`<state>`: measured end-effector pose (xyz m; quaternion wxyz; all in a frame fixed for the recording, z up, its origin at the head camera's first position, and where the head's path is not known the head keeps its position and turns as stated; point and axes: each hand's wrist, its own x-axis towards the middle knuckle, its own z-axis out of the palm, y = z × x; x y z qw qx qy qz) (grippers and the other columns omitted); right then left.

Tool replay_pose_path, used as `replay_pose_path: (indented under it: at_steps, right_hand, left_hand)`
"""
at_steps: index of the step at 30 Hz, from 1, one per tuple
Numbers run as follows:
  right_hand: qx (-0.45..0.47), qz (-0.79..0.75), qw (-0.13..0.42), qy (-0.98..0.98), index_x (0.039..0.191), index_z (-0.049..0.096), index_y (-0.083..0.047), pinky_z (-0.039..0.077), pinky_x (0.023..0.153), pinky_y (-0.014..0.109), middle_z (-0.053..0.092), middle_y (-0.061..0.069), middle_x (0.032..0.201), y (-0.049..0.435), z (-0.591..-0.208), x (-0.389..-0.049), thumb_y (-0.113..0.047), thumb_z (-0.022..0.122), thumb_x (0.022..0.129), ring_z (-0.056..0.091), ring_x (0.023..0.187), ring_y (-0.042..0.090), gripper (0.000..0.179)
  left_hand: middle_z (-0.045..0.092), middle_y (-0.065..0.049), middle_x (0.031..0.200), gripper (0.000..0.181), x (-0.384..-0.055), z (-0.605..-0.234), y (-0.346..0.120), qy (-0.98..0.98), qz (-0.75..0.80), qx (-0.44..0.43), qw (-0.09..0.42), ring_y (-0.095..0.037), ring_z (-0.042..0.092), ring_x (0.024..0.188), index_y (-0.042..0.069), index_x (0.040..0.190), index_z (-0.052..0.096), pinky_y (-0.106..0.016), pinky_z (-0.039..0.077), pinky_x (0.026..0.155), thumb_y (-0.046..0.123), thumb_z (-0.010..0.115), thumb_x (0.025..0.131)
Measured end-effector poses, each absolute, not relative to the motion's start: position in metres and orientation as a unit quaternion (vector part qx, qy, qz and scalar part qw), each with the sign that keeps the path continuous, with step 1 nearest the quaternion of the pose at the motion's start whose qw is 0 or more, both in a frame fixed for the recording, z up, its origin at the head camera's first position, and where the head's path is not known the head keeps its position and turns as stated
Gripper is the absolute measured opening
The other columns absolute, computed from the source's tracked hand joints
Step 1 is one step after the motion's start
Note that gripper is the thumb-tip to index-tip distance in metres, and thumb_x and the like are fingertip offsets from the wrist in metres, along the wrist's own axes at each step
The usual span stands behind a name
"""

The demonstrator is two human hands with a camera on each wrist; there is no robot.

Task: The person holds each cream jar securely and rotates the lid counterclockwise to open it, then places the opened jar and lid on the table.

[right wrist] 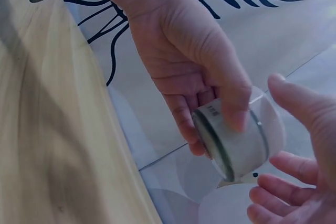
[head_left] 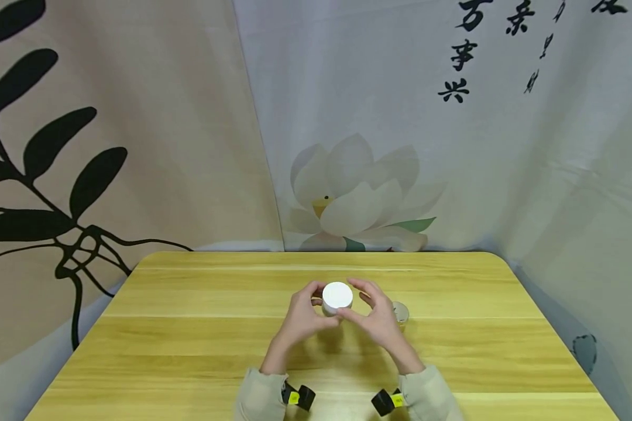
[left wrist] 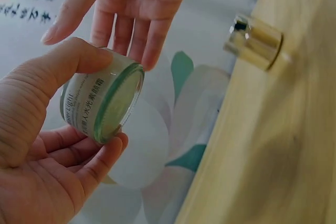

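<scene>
My left hand (head_left: 304, 314) holds a small cream jar (left wrist: 100, 95) of greenish glass with printed lettering, above the table. Its thumb lies on one side and its fingers curl round the other. The jar's white lid (head_left: 337, 294) faces up in the head view, and the clear glass bottom shows in the left wrist view. My right hand (head_left: 376, 316) is just beside the lid, thumb and fingers spread apart and relaxed. In the right wrist view, the right hand (right wrist: 307, 153) appears apart from the jar; whether its thumb touches the lid cannot be told from the head view.
A small gold-toned container (left wrist: 254, 40) with a shiny top stands on the wooden table (head_left: 200, 327), partly hidden behind my right hand in the head view. Printed curtains (head_left: 189, 128) hang behind and beside the table. Each forearm carries a black wrist camera (head_left: 305, 397).
</scene>
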<state>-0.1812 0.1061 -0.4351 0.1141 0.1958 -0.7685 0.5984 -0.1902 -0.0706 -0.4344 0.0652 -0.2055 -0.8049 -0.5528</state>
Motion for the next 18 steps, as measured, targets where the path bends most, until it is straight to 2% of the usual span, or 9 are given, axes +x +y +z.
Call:
replay_pose_path:
  at_steps: [3,5,10,12,18]
  right_hand:
    - [0.191,0.597,0.111,-0.772,0.121,0.058,-0.001,0.038,0.098,0.053,0.055,0.017,0.122,0.107,-0.431,-0.180,-0.005,0.079,0.072,0.047,0.118,0.034,0.054]
    - [0.192,0.597,0.112,-0.771,0.121,0.057,0.000,0.038,0.098,0.052,0.055,0.017,0.122,0.108,-0.428,-0.179,-0.005,0.080,0.071,0.048,0.117,0.033,0.055]
    - [0.203,0.599,0.120,-0.765,0.119,0.057,0.003,0.039,0.099,0.050,0.055,0.016,0.119,0.110,-0.422,-0.176,-0.003,0.080,0.071,0.050,0.114,0.031,0.054]
    - [0.202,0.600,0.122,-0.764,0.118,0.058,0.002,0.039,0.099,0.049,0.055,0.016,0.119,0.110,-0.420,-0.174,-0.003,0.080,0.071,0.051,0.113,0.031,0.053]
    - [0.198,0.608,0.127,-0.758,0.117,0.058,0.002,0.039,0.099,0.047,0.055,0.017,0.119,0.113,-0.416,-0.170,-0.001,0.079,0.071,0.052,0.112,0.031,0.051]
  left_hand:
    - [0.061,-0.016,0.100,0.050,-0.179,-0.414,-0.066,-0.799,-0.557,-0.215,0.070,-0.029,0.057,0.093,-0.010,0.107,0.056,-0.037,0.052,0.080,-0.003,0.079,0.063]
    - [0.061,-0.015,0.100,0.050,-0.178,-0.412,-0.063,-0.801,-0.553,-0.216,0.072,-0.027,0.057,0.092,-0.009,0.107,0.057,-0.034,0.052,0.081,-0.003,0.079,0.063]
    - [0.062,-0.011,0.101,0.054,-0.187,-0.429,-0.058,-0.782,-0.576,-0.223,0.080,-0.023,0.057,0.093,-0.005,0.110,0.058,-0.034,0.052,0.081,-0.001,0.082,0.061]
    - [0.062,-0.012,0.102,0.054,-0.185,-0.427,-0.056,-0.773,-0.586,-0.228,0.079,-0.024,0.057,0.093,-0.005,0.110,0.058,-0.036,0.052,0.081,-0.001,0.082,0.061]
    - [0.063,-0.009,0.101,0.049,-0.182,-0.425,-0.052,-0.775,-0.578,-0.243,0.078,-0.020,0.058,0.091,-0.002,0.109,0.060,-0.031,0.052,0.082,0.002,0.080,0.064]
